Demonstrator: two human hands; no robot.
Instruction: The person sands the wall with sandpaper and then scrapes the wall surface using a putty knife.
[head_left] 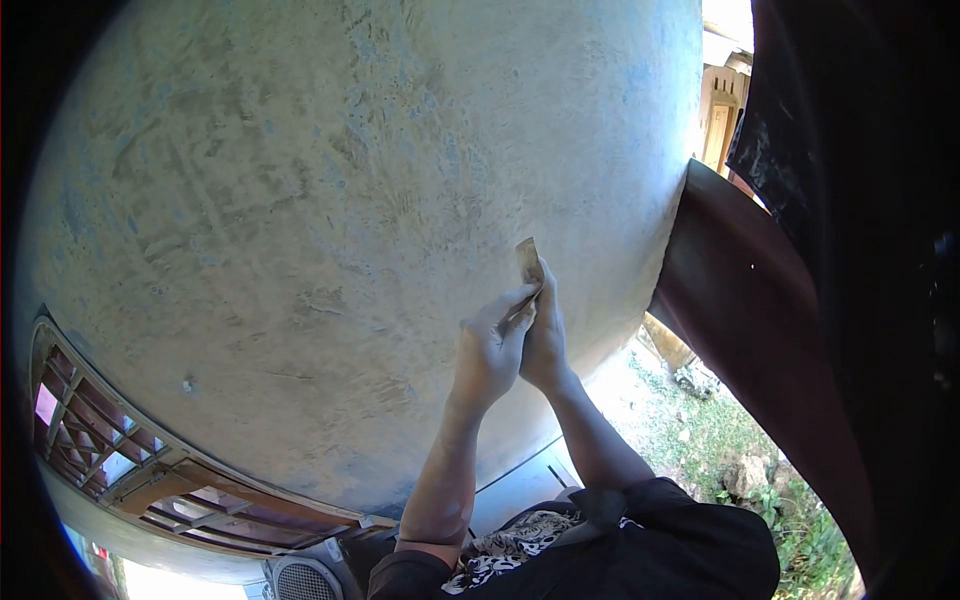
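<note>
Both of my hands are brought together at mid-view in front of the patchy wall (330,200). A thin, flat greyish-brown strip (527,258) sticks up from between them, its lower part hidden by fingers. My left hand (492,350) is closed, thumb and fingers pinching the strip's lower end. My right hand (544,335) presses against it from the other side, its fingers closed along the strip's edge. Pale dust seems to coat both hands. The wall behind is grey plaster with faded blue patches and rough, scraped-looking marks.
A wooden window frame with a grille (100,430) is set in the wall at lower left. Below stands a speaker (303,580). A dark red sheet (740,290) hangs along the right side. Beyond the wall's right edge lies grassy ground (700,430) with a rock (748,476).
</note>
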